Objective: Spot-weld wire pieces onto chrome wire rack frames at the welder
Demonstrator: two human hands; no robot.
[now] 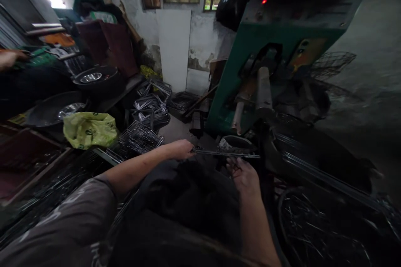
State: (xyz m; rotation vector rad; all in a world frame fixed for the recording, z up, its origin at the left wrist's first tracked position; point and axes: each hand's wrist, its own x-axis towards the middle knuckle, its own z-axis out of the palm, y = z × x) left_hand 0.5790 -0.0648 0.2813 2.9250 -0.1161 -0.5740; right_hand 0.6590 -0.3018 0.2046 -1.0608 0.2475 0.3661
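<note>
My left hand (183,149) is closed around one end of a small bundle of thin metal rods (227,153), which lies level across my lap and points right. Just below the far end of the rods is my right hand (243,173), palm up, its fingers apart and loosely bent. Whether its fingertips touch the rods is hard to tell in the dim light. Beyond the rods stands a round dark tub (236,142), under the thick arms (264,89) of a green machine (227,79).
Bent wire frames (152,108) are piled on the floor ahead. To the left are a wire rack (136,137), a yellow-green bag (90,130) and dark basins (97,81). Another person's hand (11,59) shows at far left. A container of wire pieces (322,225) sits at right.
</note>
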